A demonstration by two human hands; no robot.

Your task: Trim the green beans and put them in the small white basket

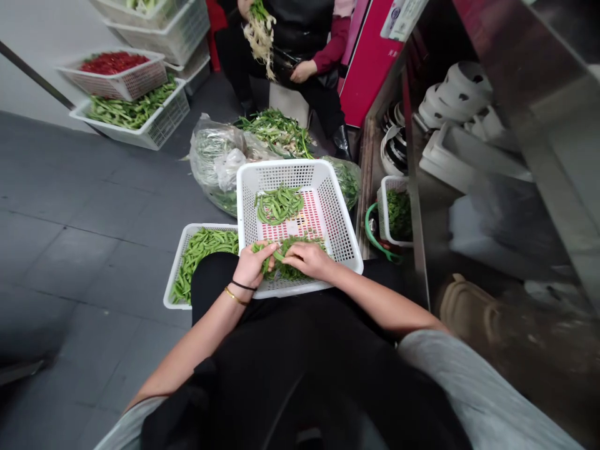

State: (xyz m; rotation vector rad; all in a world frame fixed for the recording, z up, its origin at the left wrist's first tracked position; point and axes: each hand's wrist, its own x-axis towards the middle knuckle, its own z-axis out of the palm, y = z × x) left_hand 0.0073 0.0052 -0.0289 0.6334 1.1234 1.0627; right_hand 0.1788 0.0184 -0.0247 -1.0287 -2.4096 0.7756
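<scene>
A white plastic basket [347, 244] with slotted walls rests on my lap. In its far half lies a small pile of green pea pods [280, 205], and nearer me a heap of thin green trimmings [293, 270]. My left hand [254, 265] is closed around a few pods above the near left part of the basket. The fingertips of my right hand [309, 259] pinch the end of a pod that runs across from the left hand. At my left knee, a lower white basket [175, 275] is filled with pea pods.
Beyond the basket lie clear bags of greens [213, 156] and loose spring onions [276, 131]. A co-worker holding rooted onions [260, 37] sits opposite. Stacked baskets with red peppers [112, 62] stand back left. A metal shelf [415, 187] with containers borders the right.
</scene>
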